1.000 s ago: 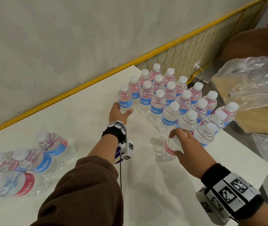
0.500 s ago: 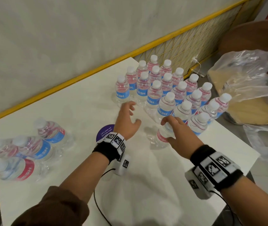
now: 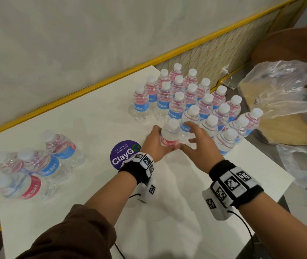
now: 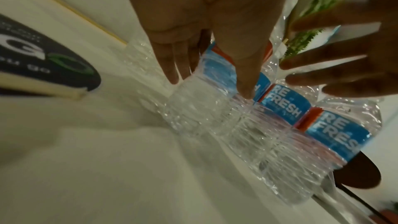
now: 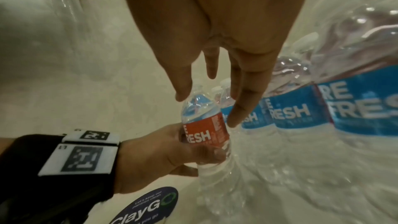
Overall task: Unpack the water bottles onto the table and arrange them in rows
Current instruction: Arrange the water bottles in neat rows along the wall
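Now the red-label bottle stands upright on the white table, at the near-left corner of the standing group of bottles, just beside the front one. My left hand holds it from the 9 o'clock side, the fingers and thumb curled round its label and lower body. My right hand is at its 3 o'clock side with the fingers spread and straight; whether the tips touch this bottle or the blue-label one behind, I cannot tell.

At 9 o'clock, well apart, the clear shrink-wrap pack holds four bottles lying on their sides; its far edge is cut off. A round purple sticker lies on the table just beside my left wrist, partly hidden by the wristband. At 3 o'clock, off the table, the crumpled clear plastic bag holds something flat and brown, hard to make out.
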